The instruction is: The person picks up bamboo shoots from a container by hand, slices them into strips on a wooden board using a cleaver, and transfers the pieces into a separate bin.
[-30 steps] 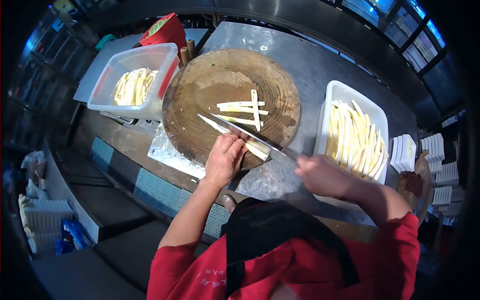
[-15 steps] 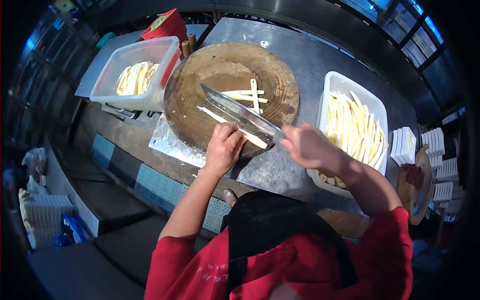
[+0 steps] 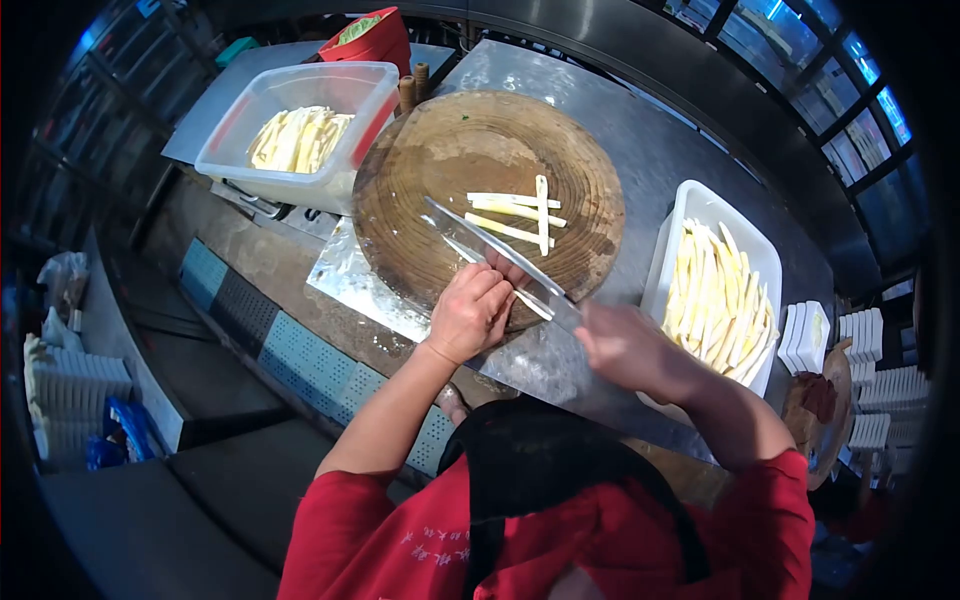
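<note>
My left hand (image 3: 472,312) is closed over a pale yellow stalk (image 3: 533,305) near the front edge of a round wooden chopping block (image 3: 440,135). Wrapped around a knife handle, my right hand (image 3: 630,347) is slightly blurred. The knife's long wide blade (image 3: 478,232) slants up and left across the block, right beside my left fingers and overlapping part of the stalk. Behind the blade lie several pale cut strips (image 3: 543,222), one crossing the ends of the others.
To the right stands a white tub (image 3: 655,285) full of long pale stalks (image 3: 712,300). A clear bin (image 3: 225,150) at left holds cut strips (image 3: 300,140). Behind it is a red container (image 3: 375,45). Stacked white trays (image 3: 803,335) sit at far right on the steel table (image 3: 620,130).
The blade has come closer to my left hand and now overlaps the held stalk, uncovering more of the strips behind. The whole view has shifted slightly.
</note>
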Demonstrator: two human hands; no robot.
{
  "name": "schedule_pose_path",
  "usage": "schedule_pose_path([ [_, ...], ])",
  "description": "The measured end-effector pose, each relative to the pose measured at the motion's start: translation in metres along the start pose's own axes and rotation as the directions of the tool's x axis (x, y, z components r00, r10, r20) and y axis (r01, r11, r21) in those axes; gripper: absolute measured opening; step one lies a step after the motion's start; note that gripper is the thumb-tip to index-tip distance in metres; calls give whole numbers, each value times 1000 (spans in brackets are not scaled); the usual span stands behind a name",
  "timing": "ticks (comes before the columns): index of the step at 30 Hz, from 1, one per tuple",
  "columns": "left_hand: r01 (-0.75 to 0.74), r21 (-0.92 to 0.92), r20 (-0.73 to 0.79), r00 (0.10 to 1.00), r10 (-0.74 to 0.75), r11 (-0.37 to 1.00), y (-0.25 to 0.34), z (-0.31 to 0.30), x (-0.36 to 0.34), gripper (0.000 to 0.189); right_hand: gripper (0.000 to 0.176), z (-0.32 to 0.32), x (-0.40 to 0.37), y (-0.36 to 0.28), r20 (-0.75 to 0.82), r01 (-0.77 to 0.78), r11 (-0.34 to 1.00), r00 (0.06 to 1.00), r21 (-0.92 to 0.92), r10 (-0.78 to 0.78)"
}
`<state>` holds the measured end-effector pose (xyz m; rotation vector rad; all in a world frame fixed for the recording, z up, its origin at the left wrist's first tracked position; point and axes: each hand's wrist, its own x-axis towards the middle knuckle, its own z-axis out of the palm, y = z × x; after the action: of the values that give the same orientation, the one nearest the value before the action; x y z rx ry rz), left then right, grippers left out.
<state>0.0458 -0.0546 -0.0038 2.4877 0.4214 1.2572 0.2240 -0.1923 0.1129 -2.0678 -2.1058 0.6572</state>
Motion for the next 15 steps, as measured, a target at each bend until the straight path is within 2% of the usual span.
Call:
schedule_pose_path([
  [2, 11, -12, 12, 1000, -11, 1000, -1, -2, 1, 20, 17, -6, 27, -14, 42, -50, 998, 998, 38, 48],
  [5, 42, 5, 30, 999, -42, 999, 3, -3, 3, 14, 17, -15, 39, -14, -41, -48, 998, 998, 45, 50],
  [7, 31, -16, 45, 999, -31, 999, 2, -5, 4, 15, 17, -39, 35, -18, 54, -210, 971, 975, -110, 217],
  [8, 42, -27, 59, 997, -40, 999, 1, -7, 2, 16, 17, -44, 25, -16, 49, -214, 971, 974, -110, 221],
  [10, 60, -22, 94, 994, -58, 998, -1, -10, 4, 17, 22, -55, -3, 0, -153, -209, 958, 958, 196, 240],
  [13, 46, 5, 193, 980, -46, 999, -9, -9, 21, 18, 21, -71, -39, 2, -178, -297, 931, 925, 214, 336],
  [15, 0, 21, 184, 983, -4, 1000, -14, 1, 39, 21, 21, -60, -53, 11, -200, -331, 906, 900, 263, 387],
])
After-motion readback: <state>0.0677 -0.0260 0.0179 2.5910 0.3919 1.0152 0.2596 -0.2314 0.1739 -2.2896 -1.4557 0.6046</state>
